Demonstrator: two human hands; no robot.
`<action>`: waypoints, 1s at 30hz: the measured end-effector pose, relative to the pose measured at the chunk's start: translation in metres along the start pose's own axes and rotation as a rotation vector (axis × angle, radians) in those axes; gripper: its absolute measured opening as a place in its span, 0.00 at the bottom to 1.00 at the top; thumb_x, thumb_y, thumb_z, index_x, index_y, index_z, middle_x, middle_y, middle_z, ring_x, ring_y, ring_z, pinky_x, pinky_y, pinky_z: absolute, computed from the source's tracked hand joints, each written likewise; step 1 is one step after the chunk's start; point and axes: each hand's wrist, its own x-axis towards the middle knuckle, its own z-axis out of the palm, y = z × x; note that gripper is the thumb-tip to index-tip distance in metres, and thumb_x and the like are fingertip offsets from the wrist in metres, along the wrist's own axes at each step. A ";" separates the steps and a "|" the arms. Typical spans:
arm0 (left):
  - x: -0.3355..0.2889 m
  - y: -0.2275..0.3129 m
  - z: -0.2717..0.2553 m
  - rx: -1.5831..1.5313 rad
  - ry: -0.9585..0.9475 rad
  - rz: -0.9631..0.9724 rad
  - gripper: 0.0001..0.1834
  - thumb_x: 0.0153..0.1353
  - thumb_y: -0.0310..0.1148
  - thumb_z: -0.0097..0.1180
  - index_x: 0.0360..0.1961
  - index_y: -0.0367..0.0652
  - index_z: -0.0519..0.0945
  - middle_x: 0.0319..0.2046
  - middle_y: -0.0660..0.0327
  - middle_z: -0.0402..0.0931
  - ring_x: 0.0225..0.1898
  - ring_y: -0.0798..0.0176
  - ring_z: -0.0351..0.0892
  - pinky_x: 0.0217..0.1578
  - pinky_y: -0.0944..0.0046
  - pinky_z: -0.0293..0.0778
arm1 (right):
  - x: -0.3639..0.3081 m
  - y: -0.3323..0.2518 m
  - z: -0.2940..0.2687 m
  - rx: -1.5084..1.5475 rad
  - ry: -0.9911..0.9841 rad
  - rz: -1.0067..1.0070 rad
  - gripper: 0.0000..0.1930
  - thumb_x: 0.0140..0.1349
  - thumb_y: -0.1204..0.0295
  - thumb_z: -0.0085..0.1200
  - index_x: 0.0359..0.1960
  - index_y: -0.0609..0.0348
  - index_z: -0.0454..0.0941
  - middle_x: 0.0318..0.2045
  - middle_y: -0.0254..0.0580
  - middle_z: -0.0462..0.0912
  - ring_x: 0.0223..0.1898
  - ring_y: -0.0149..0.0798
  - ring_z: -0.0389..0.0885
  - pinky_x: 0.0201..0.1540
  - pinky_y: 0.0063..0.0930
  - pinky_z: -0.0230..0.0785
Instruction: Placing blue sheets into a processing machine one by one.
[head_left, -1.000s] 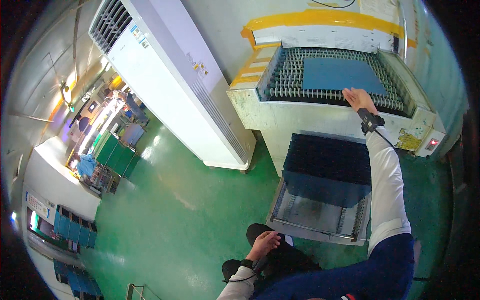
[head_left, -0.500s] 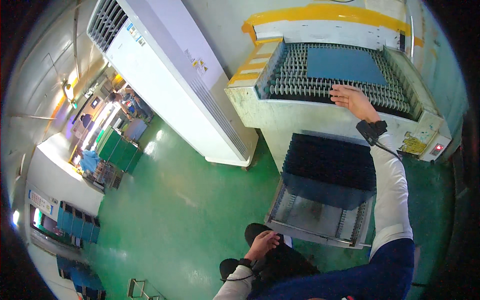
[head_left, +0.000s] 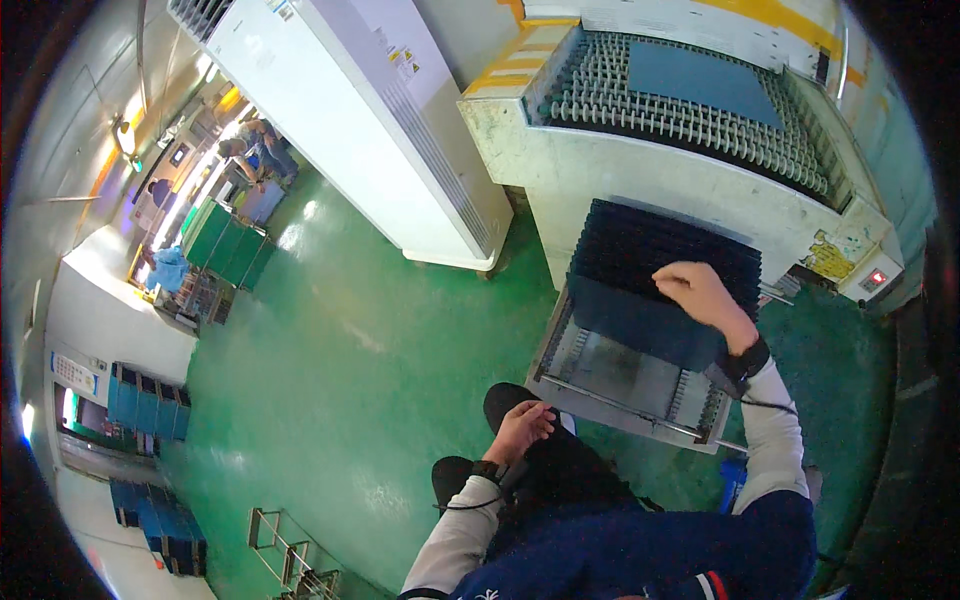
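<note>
My right hand (head_left: 700, 295) is over a rack-held row of dark thin panels (head_left: 640, 325), near the top edge of the nearest one. Its fingers are loosely bent and slightly apart, and nothing shows in them; whether they touch a panel I cannot tell. My left hand (head_left: 523, 430) hangs over my leg, fingers loosely bent, with nothing in it. Beyond the rack, a flat blue-grey panel (head_left: 705, 82) lies on the white disc rollers (head_left: 640, 115) of a conveyor machine. The panels stand upright in a grey slotted rack (head_left: 625, 370) with a metal bar across its near side.
The conveyor's pale housing (head_left: 680, 170) rises behind the rack. To its left stands a tall white cabinet air conditioner (head_left: 370, 130). A metal frame (head_left: 285, 550) sits on the green floor (head_left: 330, 340) at lower left. Far left, a person (head_left: 255, 150) bends over a bench.
My right hand has drawn back from the conveyor's near edge to above the panels in the rack. The head view has tipped down. The panel still lies on the rollers.
</note>
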 end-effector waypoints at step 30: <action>-0.003 -0.012 -0.014 -0.114 -0.065 0.077 0.10 0.67 0.37 0.51 0.39 0.41 0.73 0.29 0.61 0.76 0.27 0.66 0.79 0.29 0.66 0.77 | -0.017 0.017 0.071 -0.812 -0.037 0.292 0.16 0.51 0.63 0.62 0.37 0.61 0.79 0.37 0.55 0.81 0.42 0.54 0.79 0.46 0.45 0.71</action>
